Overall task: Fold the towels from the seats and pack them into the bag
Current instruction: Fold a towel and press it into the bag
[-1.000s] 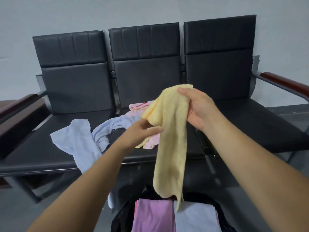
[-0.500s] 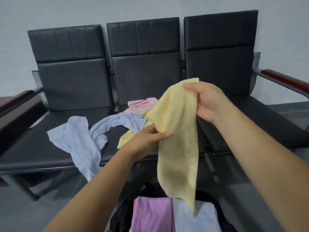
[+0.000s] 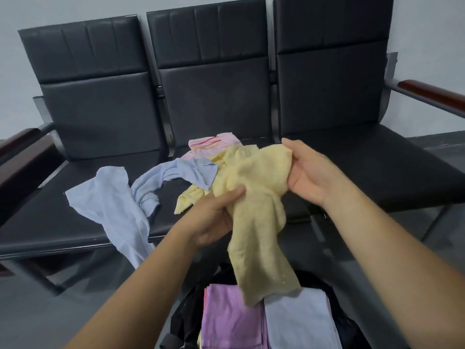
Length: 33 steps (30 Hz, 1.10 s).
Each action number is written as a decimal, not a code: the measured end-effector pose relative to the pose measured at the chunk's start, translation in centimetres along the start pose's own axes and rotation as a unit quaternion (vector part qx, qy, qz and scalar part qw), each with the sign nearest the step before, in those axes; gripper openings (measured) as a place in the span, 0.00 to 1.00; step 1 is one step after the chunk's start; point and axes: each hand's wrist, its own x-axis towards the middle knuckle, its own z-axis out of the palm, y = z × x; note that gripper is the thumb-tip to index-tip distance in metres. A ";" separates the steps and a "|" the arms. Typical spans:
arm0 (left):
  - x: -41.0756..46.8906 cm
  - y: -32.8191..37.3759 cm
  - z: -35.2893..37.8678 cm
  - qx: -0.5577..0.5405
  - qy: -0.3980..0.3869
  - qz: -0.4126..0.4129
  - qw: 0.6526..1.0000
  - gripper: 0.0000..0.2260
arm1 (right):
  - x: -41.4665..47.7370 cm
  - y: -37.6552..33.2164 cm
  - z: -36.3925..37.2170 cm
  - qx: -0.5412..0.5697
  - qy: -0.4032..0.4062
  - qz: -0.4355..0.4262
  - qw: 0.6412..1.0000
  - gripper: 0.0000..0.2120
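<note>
Purple towel (image 3: 231, 321) and white towel (image 3: 299, 323) (folded) are kept in the bag (image 3: 186, 321); yellow towel (image 3: 256, 222) is gripped by left hand (image 3: 214, 217), right hand (image 3: 309, 177).

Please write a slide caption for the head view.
Left hand and right hand hold a yellow terry towel over the black fabric bag.

pale grey wall (image 3: 50, 11) across top, black padded three-seat bench (image 3: 208, 91) filling centre, brown wooden armrest (image 3: 432, 93) right edge, second armrest (image 3: 22, 152) left edge, grey floor (image 3: 30, 318) lower left
</note>
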 end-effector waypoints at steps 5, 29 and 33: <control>1.5 0.2 -0.8 -0.085 0.045 0.021 0.995 0.25 | 0.1 4.7 -1.5 -0.011 -0.064 0.063 0.996 0.29; 2.3 1.9 -4.7 0.157 0.032 0.074 0.984 0.15 | 1.9 2.7 0.0 0.019 -0.017 -0.064 0.998 0.19; 1.8 2.4 -3.4 0.121 0.089 0.119 0.982 0.14 | 1.3 2.1 -0.4 -0.002 -0.028 -0.054 0.998 0.21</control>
